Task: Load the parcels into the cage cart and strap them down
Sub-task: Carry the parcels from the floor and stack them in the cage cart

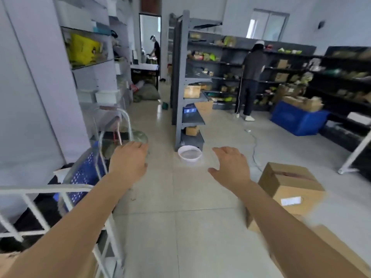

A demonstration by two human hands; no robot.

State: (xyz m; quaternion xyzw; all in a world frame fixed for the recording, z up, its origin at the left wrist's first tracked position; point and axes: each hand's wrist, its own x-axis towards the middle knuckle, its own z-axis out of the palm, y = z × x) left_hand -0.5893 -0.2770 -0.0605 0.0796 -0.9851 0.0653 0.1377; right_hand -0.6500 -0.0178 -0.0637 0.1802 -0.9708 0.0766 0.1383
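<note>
Cardboard parcel (289,183) sits on the floor (180,227) at four o'clock, just beside the right hand (232,167). White cage cart (40,189) stands at eight o'clock, near the left hand (128,161). Both grips are apart, fingers relaxed, holding nothing.

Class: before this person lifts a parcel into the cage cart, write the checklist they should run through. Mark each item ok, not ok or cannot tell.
1. Is the left hand free? ok: open, holding nothing.
2. Is the right hand free? ok: open, holding nothing.
3. Is the box closed? ok: flaps down, on the floor beside the right arm.
4. Is the floor clear? not ok: a bowl and a cable lie ahead.
5. Is there room in the cart? cannot tell: its inside is mostly out of view.
</note>
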